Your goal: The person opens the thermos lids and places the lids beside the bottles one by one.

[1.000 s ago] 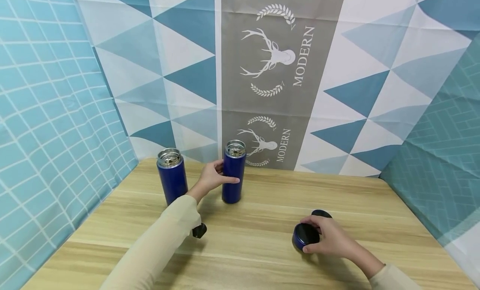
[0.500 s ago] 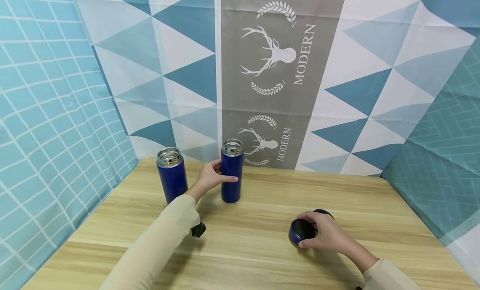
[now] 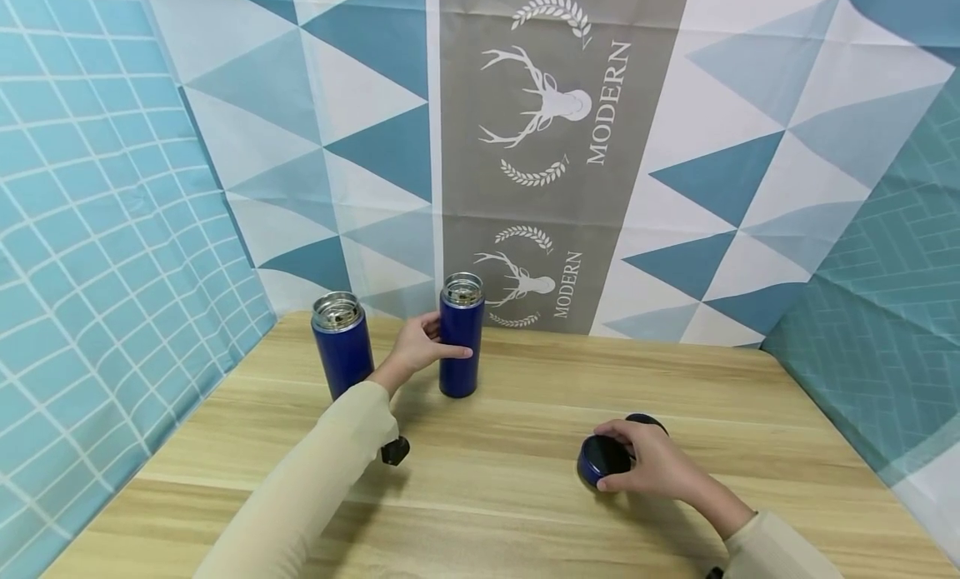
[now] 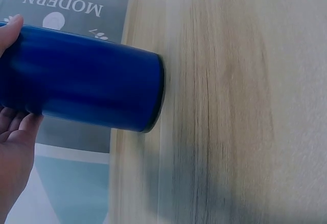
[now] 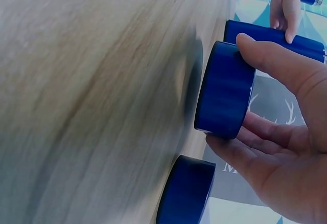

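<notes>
My left hand [image 3: 418,344] grips an upright blue thermos bottle [image 3: 461,325] around its middle, thumb in front. The bottle has no lid on, and its steel mouth shows. In the left wrist view its dark base [image 4: 157,96] is close to the tabletop. My right hand [image 3: 658,466] holds a round blue bottle lid [image 3: 606,456], black top up, between thumb and fingers. In the right wrist view the held lid [image 5: 225,91] appears slightly above the table, with a shadow beside it. A second lid [image 3: 649,421] lies just behind, partly hidden by the right hand.
Another lidless blue thermos bottle [image 3: 345,356] stands to the left, its lower part hidden by my left forearm. The wooden table [image 3: 510,496] ends at a patterned cloth backdrop [image 3: 555,187]. A small black piece [image 3: 395,451] shows by my left sleeve.
My right hand has shifted a little to the left with the lid, away from the second lid. The left hand and its bottle have edged slightly left. The other bottle stays put.
</notes>
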`<state>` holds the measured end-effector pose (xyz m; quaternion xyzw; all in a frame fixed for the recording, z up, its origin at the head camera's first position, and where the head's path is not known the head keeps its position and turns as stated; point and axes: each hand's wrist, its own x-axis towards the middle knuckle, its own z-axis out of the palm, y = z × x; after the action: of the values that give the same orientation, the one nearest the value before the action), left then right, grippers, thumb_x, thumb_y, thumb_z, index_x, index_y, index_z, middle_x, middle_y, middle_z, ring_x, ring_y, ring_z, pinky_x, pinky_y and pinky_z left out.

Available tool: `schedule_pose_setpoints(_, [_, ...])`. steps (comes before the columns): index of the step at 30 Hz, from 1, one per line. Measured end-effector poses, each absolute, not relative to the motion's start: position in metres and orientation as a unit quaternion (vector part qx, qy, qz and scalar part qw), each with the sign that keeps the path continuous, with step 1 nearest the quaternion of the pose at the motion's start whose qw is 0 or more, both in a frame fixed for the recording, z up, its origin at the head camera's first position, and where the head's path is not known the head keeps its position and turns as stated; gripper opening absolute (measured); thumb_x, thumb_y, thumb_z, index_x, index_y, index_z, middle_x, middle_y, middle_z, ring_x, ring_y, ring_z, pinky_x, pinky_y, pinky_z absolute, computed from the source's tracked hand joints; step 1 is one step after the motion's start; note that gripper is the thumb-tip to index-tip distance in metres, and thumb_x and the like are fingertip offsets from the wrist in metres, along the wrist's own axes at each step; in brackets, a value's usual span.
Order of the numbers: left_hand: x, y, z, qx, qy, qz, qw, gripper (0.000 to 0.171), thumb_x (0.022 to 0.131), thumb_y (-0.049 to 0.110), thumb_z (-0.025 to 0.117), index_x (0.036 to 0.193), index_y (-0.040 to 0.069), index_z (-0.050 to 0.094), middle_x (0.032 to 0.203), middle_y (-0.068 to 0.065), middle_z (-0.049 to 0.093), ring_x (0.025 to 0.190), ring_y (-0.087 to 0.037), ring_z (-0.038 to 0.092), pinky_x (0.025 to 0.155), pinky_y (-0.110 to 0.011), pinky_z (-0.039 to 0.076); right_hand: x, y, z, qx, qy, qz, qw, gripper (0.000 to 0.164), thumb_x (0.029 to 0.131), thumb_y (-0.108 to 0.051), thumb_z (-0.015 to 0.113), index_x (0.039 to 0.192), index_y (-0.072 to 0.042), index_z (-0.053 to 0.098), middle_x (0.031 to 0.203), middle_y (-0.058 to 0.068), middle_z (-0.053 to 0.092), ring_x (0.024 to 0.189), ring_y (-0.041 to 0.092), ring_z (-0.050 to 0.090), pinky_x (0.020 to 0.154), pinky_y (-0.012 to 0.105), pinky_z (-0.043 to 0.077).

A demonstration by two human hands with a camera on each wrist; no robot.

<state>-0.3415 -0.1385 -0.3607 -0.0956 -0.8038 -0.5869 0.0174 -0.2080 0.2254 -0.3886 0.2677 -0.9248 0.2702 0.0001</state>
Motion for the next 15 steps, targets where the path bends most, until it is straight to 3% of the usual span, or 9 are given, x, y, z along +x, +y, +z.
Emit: schedule_pose_setpoints(15, [-0.3438, -0.1427, -0.3608, -0.086, -0.8, -0.593, 0.014, 0.083, 0.068, 0.016, 0.086, 0.14, 0.004, 0.046, 0.138, -0.018, 0.056, 0.128, -0.033, 0.054, 0.109, -0.044, 0.043, -0.2088, 0.2238, -0.39, 0.263, -0.925, 0.275, -0.013, 0.065, 0.074, -0.042, 0.081, 0.121, -0.002, 0.06, 0.118, 0.011, 0.066, 0.104, 0.029, 0.064, 0.082, 0.034, 0.057])
